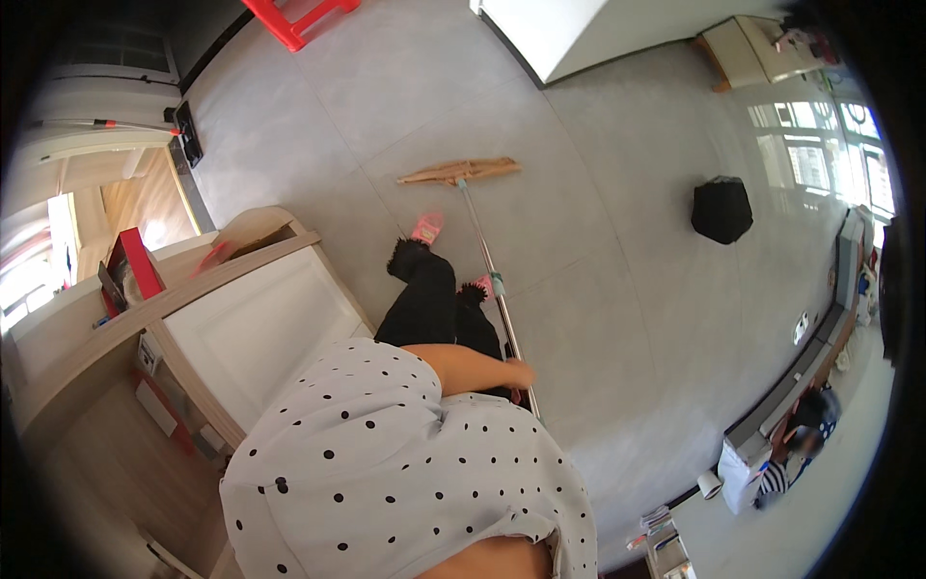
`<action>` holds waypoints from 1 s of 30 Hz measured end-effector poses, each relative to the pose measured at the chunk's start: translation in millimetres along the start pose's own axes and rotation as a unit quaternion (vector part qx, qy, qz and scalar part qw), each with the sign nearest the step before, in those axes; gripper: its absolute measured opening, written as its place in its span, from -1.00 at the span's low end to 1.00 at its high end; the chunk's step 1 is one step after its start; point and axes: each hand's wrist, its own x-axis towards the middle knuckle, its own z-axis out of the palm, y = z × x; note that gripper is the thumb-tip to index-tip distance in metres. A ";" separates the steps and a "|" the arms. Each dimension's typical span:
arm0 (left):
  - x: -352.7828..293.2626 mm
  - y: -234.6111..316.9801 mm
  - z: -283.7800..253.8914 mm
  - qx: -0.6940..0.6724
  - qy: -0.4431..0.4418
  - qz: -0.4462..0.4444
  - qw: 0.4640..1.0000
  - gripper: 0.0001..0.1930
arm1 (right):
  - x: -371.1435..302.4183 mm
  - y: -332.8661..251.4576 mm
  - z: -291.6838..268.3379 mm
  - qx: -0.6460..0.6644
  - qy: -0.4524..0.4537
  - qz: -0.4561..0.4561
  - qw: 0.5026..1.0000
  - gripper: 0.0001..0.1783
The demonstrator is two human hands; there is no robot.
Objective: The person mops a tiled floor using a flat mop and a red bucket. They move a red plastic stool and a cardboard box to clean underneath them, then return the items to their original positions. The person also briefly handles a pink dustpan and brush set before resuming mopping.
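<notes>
My left hand (521, 374) is wrapped round the metal pole of a flat mop (484, 246), with the forearm reaching across my body from a white, black-dotted sleeve. Ahead of my feet, the wide mop head with its tan cloth (461, 173) lies on the grey floor (617, 318). Pale green fittings show along the pole. Part of my right arm (497, 560) appears at the lower edge, but its hand is out of sight. The pole runs beside my black trousers and pink slippers (427, 228).
A wooden cabinet (260, 333) with a white panel stands close on my left. A black bin-like object (721, 209) is on the floor to the right. A red stool (294, 24) and white block-shaped furniture (569, 34) stand ahead. A person (805, 442) sits by the grey sofa (781, 410).
</notes>
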 end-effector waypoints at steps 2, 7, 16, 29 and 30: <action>-15.5 46.6 -3.4 -0.185 -0.058 -0.034 0.980 -0.77 | -8.7 22.7 -43.1 0.025 -0.008 0.001 1.000 -0.56; -105.1 99.6 -96.9 -0.627 0.037 -0.279 0.726 -0.57 | -3.8 34.6 -94.5 0.083 -0.097 0.009 0.992 -0.54; -78.4 -56.8 -198.3 -0.618 0.140 -0.302 0.712 -0.60 | 73.8 -90.4 14.3 0.034 -0.168 -0.035 0.985 -0.46; 3.9 84.3 -125.4 -0.652 -0.297 -0.249 0.652 -0.60 | -15.7 -49.2 -108.3 0.039 -0.047 -0.002 0.998 -0.48; -0.8 91.9 -135.1 -0.659 -0.285 -0.249 0.650 -0.60 | -16.5 -54.7 -113.2 0.037 -0.049 0.002 0.998 -0.48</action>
